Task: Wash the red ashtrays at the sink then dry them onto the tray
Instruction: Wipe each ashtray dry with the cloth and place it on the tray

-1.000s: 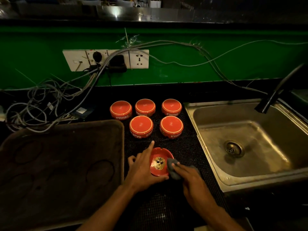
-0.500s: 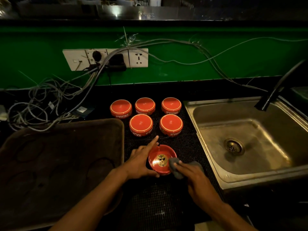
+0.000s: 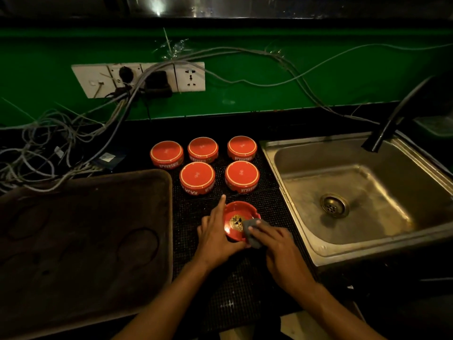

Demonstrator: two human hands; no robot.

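Six red ashtrays — five upturned ashtrays (image 3: 203,165) on the black counter (image 3: 220,303), one held ashtray (image 3: 236,223) gripped by the left hand (image 3: 215,239); the right hand (image 3: 282,249) presses a grey cloth (image 3: 251,229) inside — between one tray (image 3: 81,241) and one sink (image 3: 355,192), green wall (image 3: 269,69) behind.

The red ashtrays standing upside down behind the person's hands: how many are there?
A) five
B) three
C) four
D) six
A: five upside-down ashtrays stand on the black mat, three in the back row and two in front, while a sixth, the upright ashtray, is held by the left hand and wiped with a grey cloth under the right hand.
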